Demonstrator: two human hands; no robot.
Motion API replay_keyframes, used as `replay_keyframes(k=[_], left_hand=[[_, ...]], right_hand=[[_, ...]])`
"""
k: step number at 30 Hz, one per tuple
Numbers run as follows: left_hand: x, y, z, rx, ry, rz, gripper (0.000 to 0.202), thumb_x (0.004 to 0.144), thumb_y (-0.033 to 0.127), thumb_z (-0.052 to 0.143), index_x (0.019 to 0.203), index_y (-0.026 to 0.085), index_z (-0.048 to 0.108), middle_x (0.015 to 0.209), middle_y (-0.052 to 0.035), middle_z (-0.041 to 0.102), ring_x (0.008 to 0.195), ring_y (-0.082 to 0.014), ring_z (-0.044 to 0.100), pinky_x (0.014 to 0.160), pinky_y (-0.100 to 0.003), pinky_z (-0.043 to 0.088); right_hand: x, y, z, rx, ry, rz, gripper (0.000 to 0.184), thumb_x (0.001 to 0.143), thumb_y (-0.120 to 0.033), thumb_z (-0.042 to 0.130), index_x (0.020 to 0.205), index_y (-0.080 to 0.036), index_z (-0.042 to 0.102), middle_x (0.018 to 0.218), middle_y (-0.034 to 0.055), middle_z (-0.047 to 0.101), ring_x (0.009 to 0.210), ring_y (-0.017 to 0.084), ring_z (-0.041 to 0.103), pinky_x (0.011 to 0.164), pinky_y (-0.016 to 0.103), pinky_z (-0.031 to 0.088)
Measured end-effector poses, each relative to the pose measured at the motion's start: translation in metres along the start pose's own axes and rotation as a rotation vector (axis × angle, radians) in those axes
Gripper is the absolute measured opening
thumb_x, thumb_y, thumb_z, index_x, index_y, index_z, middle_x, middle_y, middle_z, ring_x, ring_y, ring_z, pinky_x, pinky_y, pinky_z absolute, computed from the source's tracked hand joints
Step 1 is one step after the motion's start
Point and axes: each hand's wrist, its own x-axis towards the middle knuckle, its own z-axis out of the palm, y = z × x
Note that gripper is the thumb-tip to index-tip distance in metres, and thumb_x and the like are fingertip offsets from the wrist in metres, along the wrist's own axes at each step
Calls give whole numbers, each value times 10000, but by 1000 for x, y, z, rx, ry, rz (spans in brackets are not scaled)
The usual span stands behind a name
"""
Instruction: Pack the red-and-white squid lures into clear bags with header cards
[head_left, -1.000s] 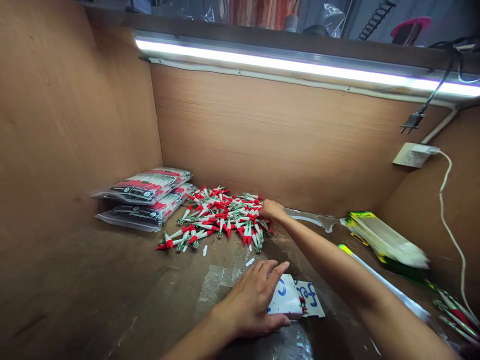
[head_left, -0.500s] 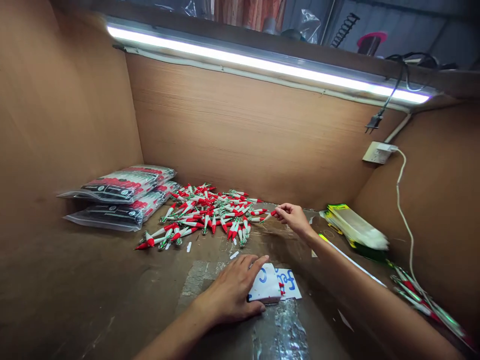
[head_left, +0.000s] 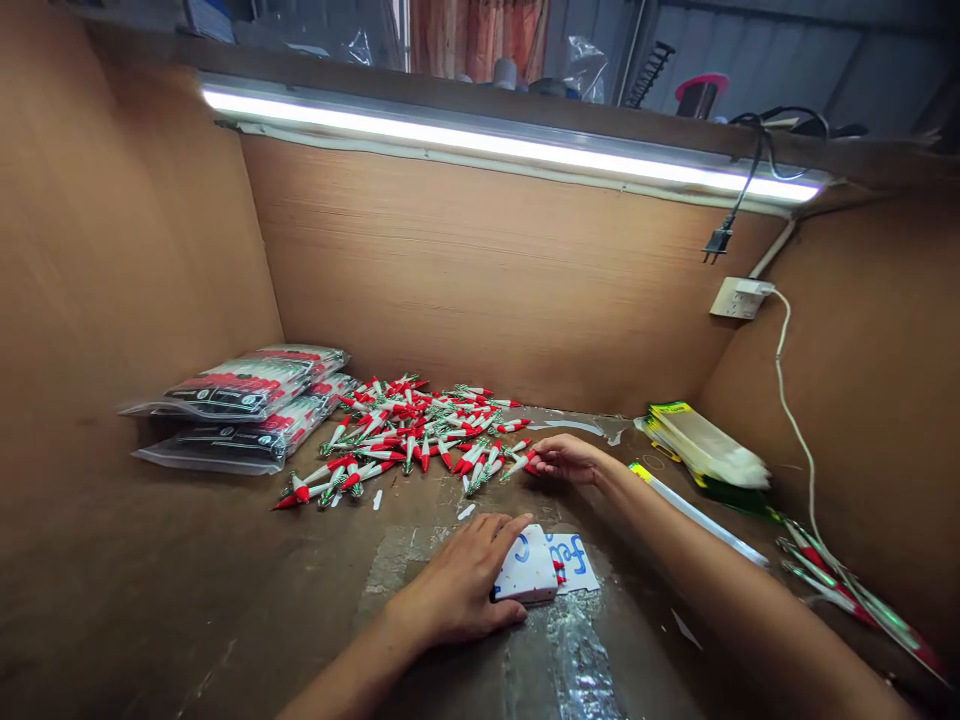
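Note:
My left hand (head_left: 472,575) rests around a small white box (head_left: 527,568) with blue writing, thumb at its near side and fingers over the far side. Red tips (head_left: 558,572) poke out at the box's right end, over a white card (head_left: 577,562) lettered in blue. My right hand (head_left: 564,460) pinches the red end of a red-and-white squid jig (head_left: 517,466), its green-and-silver hook end pointing left and down. This jig is at the right edge of a loose pile of similar squid jigs (head_left: 420,425).
Clear bags of packed jigs (head_left: 240,385) are stacked at the left wall. Yellow-topped plastic sleeves (head_left: 709,450) lie at the right, with more jigs (head_left: 847,590) nearer me. A white cable (head_left: 784,370) hangs from a wall socket (head_left: 739,298). Small white slips (head_left: 377,499) dot the table.
My right hand has come slightly left and nearer to me, and the jig's hook end now shows beside the pile. My left hand keeps its place on the box. The view has shifted slightly.

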Motion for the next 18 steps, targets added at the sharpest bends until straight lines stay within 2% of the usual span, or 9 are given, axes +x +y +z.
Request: replay_keyframes(k=[4,10,14,18], left_hand=[[0,0,-1,5,4,-4,1017,696,398,806,1530,359,225,1460,-75,435,1308,-322,427,1105,-487,360],[0,-1,-1,12,4,5,961,739,386,772,1532,355,231,1445,-74,447,1304,-312,433,1113,-480,361],[1,-3,-1,9,-16,-8,955,755,392,762,1537,368,213,1451,-62,442,1312,-301,434,1122,-475,360],[4,-3,-2,7,-41,-19,948,771,381,755,1540,380,199,1461,-48,441,1315,-288,441,1117,-462,374]], right_hand=[[-35,7,-8,96,-44,-2,243,759,-320,785,890,-136,695,858,76,756,698,133,701,595,194,545],[-92,31,-25,188,52,-63,341,692,-348,871,907,-170,676,864,49,760,725,131,700,638,203,505],[-121,45,-30,93,119,-144,311,771,-362,815,992,-172,705,907,63,759,778,151,693,670,230,497],[-135,50,-39,-72,167,-137,294,805,-418,768,944,-164,722,832,44,747,704,138,658,648,241,490]])
